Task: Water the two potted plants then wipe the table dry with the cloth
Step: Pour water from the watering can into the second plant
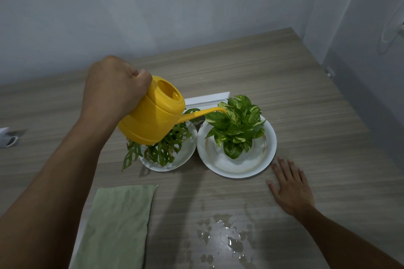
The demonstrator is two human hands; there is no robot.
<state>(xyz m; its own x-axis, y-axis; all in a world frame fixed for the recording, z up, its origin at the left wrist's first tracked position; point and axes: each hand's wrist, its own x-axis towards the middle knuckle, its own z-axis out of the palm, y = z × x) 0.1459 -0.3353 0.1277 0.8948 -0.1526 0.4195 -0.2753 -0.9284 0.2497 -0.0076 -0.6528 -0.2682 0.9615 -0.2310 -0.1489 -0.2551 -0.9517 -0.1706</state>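
Our left hand (pixel 115 89) has its fingers (pixel 143 79) curled tight round the handle of the yellow watering can (pixel 150 116), tipped so the spout ends over the variegated plant (pixel 237 124) on its white plate (pixel 269 150). Our right hand (pixel 289 188) lies flat and empty on the surface (pixel 306 85). We should pour slowly at the soil. The cloth (pixel 118 223) waits beside the puddle (pixel 225 240).

Two plants on plates side by side mid-worktop (pixel 306 85): holey-leaf plant (pixel 166 148) left, variegated plant (pixel 237 125) right; cloth (pixel 118 225) front-left, puddle (pixel 223 240) front-centre.
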